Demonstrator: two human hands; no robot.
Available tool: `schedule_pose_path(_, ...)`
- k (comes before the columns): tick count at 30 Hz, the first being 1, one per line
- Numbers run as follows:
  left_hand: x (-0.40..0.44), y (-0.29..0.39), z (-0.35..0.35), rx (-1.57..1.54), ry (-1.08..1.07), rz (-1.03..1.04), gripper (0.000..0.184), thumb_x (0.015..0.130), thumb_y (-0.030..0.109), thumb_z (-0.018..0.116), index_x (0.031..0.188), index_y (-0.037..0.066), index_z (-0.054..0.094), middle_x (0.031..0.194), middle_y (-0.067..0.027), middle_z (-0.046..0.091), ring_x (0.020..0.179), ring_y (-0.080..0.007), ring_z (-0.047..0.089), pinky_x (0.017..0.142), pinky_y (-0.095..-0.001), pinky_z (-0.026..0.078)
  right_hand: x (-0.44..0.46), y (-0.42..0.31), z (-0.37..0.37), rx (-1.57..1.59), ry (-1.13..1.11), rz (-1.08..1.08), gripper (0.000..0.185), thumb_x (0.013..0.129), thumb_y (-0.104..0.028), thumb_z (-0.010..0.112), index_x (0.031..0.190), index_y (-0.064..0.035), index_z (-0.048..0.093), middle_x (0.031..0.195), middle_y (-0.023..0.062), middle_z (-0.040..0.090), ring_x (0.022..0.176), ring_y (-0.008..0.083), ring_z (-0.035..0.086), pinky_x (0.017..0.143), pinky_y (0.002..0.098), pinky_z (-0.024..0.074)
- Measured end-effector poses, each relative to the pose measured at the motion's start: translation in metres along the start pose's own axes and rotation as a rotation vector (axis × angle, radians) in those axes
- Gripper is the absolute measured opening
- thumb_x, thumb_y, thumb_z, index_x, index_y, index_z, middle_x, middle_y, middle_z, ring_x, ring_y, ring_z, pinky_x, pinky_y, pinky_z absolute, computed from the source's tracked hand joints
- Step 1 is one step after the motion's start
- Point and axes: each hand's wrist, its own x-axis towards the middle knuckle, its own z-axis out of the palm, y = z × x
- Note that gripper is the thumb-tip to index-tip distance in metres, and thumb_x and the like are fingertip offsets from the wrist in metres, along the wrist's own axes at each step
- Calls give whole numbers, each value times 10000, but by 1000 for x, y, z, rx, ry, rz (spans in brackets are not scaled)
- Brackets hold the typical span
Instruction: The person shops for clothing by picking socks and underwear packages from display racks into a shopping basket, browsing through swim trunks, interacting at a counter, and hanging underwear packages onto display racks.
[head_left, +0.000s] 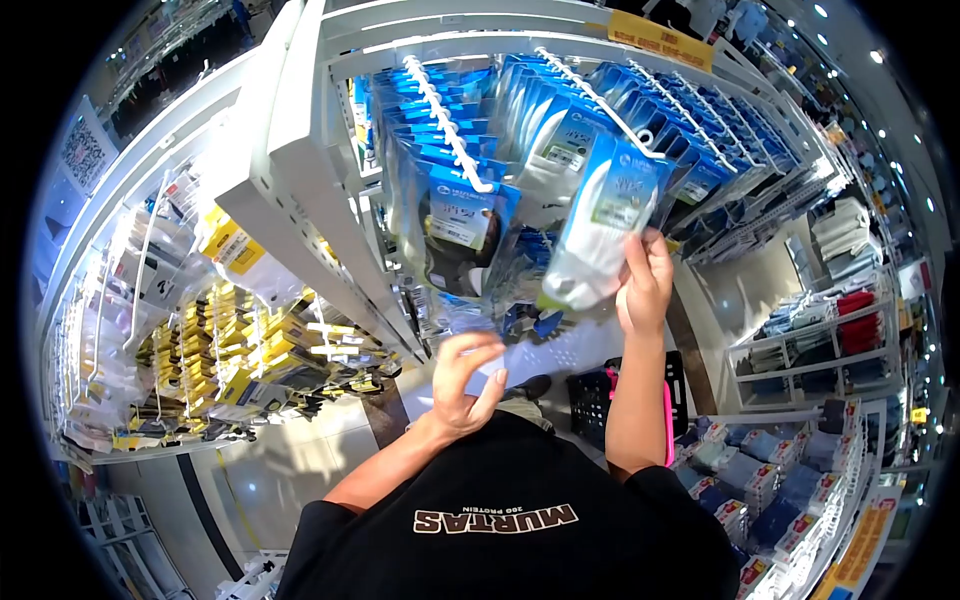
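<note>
My right hand (645, 283) grips the lower right side of a pack of white socks (592, 240) in clear plastic with a blue header. The pack's top is at the tip of a white hook (600, 100); whether it still hangs there I cannot tell. My left hand (468, 380) is lower and to the left, near my chest, fingers bent and thumb apart, holding nothing. Above it, a pack of dark socks (460, 235) hangs at the front of another hook (445, 125). More blue-topped packs (690, 150) hang in rows to the right.
A white rack post (325, 200) divides this display from yellow-labelled packs (235, 340) on the left. A black basket with a pink handle (668, 410) is beside my right forearm. Shelves of folded goods (770, 470) stand at lower right.
</note>
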Motion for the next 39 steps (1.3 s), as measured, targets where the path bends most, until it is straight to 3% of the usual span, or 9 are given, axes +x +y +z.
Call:
schedule_pose_path(3, 2, 1, 11, -231, -203, -350, 192, 914, 109, 685, 1056, -21, 689, 988, -141, 712, 887, -255, 675, 840, -359, 519, -21, -13, -23, -1, -18, 15, 193, 1001, -201, 621, 1137, -64, 617, 992, 51, 672, 849, 134, 641, 771, 310, 511)
schedule_pose_path(7, -6, -7, 36, -634, -362, -709, 313, 997, 235, 636, 1178, -20, 655, 1086, -103, 707, 947, -167, 658, 851, -311, 510, -48, -24, -27, 314, -174, 185, 459, 990, -496, 566, 1104, -53, 607, 726, 50, 588, 559, 192, 569, 557, 343, 467)
schedule_pose_path(10, -5, -1, 54, -771, -491, -839, 350, 1009, 279, 633, 1168, -32, 632, 1085, -56, 675, 944, -103, 619, 830, -282, 498, -67, 4, -30, 739, -473, 361, 580, 986, -591, 476, 1117, -39, 591, 717, 42, 521, 589, 179, 513, 619, 340, 421)
schedule_pose_path(14, -7, 3, 59, -778, -677, -968, 301, 983, 273, 688, 1005, -25, 652, 874, 5, 650, 778, -30, 563, 681, -233, 465, -97, 31, -15, 992, -432, 473, 627, 980, -588, 486, 1194, -8, 598, 873, 97, 613, 754, 218, 590, 714, 354, 468)
schedule_pose_path(17, -12, 3, 59, -838, -587, -959, 251, 956, 212, 727, 960, -33, 670, 795, -1, 674, 703, -36, 579, 616, -221, 466, -97, 37, -26, 568, -290, 495, 675, 968, -493, 574, 1420, 3, 504, 1158, 213, 666, 1038, 364, 668, 983, 464, 519)
schedule_pose_path(20, -4, 14, 51, -788, -536, -974, 256, 963, 207, 716, 980, -44, 670, 842, -27, 703, 744, -47, 609, 655, -228, 492, -98, 46, -33, 606, -188, 466, 658, 977, -441, 591, 1445, 4, 467, 1290, 200, 612, 1113, 341, 647, 980, 453, 538)
schedule_pose_path(29, -13, 2, 47, -943, -544, -1059, 304, 1014, 278, 640, 1056, -20, 678, 934, -12, 706, 836, -42, 604, 769, -239, 495, -108, 45, -14, 966, -384, 633, 539, 996, -392, 596, 1386, -27, 521, 1123, 130, 666, 982, 260, 686, 908, 401, 558)
schedule_pose_path(36, -17, -30, 38, -908, -318, -1202, 543, 1083, 441, 422, 1212, -44, 630, 1073, -49, 679, 994, -105, 602, 913, -299, 470, -97, 33, -19, 124, 126, 274, 149, 943, -135, 725, 941, -93, 582, 874, -31, 625, 779, 38, 577, 697, 188, 457)
schedule_pose_path(39, -10, -30, 33, -658, -398, -895, 417, 1053, 321, 538, 1199, -59, 629, 997, -30, 682, 890, -80, 592, 818, -274, 477, -97, 34, -25, 45, 188, 245, 129, 945, -86, 712, 948, -86, 583, 880, -45, 609, 807, 30, 546, 735, 197, 439)
